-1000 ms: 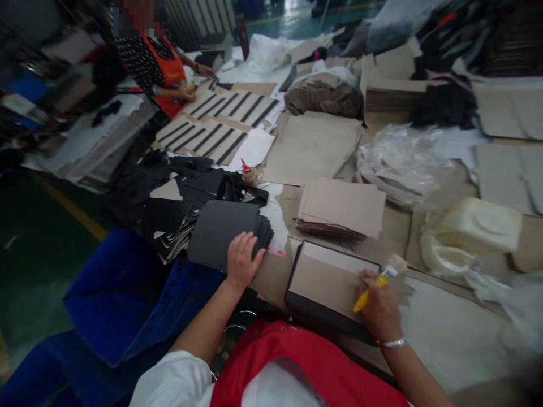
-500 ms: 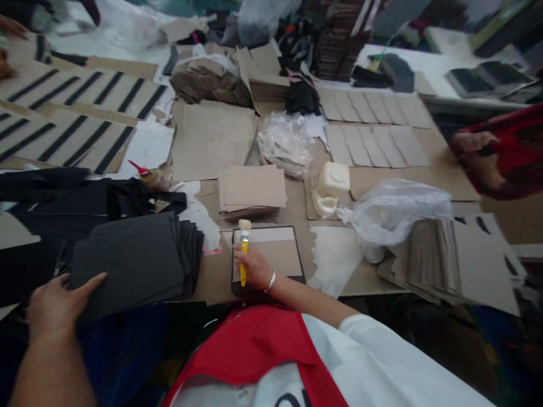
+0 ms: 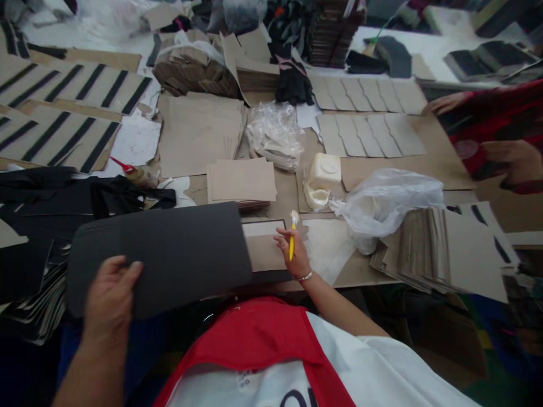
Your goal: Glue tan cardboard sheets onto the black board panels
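Note:
My left hand [image 3: 111, 288] grips the left part of a dark grey sheet [image 3: 182, 254], thumb on top. The sheet reaches right over part of a black-edged panel [image 3: 268, 254] with a beige board and a pale strip on it. My right hand [image 3: 297, 257] is closed around a paintbrush [image 3: 292, 246] with a yellow handle and pale bristles pointing away from me. Some fingers of that hand stretch out over the panel's right side. The grey sheet hides the panel's left side and the ends of my left fingers.
Beyond the panel stands a stack of beige boards [image 3: 242, 180]. An opened white plastic jug [image 3: 324, 175] and a clear plastic bag [image 3: 390, 198] are to the right, near more boards [image 3: 424, 249]. A red-tipped bottle [image 3: 138, 174] lies at left. Another person's hand [image 3: 513, 158] shows at far right.
My left hand has moved right with the dark grey sheet, which now overlaps the panel. My right hand and the paintbrush have shifted to the panel's right side.

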The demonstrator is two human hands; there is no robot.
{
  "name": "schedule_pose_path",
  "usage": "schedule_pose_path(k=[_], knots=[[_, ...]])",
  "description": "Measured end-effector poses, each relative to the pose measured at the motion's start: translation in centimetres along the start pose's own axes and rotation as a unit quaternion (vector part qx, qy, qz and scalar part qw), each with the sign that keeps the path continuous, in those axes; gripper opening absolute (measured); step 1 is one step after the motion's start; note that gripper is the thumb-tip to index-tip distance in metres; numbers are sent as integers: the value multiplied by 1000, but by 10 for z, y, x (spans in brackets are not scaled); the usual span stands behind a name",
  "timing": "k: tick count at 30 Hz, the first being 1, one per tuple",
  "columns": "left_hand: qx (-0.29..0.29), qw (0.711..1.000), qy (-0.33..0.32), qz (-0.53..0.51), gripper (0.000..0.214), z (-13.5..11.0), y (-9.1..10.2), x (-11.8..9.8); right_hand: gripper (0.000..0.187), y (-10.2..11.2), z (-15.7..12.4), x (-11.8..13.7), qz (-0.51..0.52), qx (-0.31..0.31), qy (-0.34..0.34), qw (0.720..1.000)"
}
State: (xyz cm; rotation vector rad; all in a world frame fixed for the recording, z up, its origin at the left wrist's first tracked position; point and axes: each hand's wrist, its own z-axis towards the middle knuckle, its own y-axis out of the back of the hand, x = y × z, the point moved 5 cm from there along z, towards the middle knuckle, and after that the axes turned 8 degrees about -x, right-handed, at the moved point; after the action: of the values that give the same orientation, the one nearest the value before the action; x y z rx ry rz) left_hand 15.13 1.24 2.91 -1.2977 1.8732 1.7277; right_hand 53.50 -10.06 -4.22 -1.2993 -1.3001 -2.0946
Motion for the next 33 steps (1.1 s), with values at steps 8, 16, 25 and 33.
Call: schedule_pose_path(k=[8, 16, 25, 33], knots=[[128, 984, -119, -29, 37, -59, -164, 7, 27, 23, -7, -39, -99, -72, -36, 992], [96, 961, -216, 141, 33, -53, -172, 7, 20, 16, -5, -49, -244, 14, 60, 968], [132, 966, -164, 152, 36, -45, -176, 23, 40, 140, 73, -68, -162, -162, -17, 973], [145, 965, -134, 172, 41, -40, -175, 33, 31, 135, 162, -121, -174, -59, -133, 974]])
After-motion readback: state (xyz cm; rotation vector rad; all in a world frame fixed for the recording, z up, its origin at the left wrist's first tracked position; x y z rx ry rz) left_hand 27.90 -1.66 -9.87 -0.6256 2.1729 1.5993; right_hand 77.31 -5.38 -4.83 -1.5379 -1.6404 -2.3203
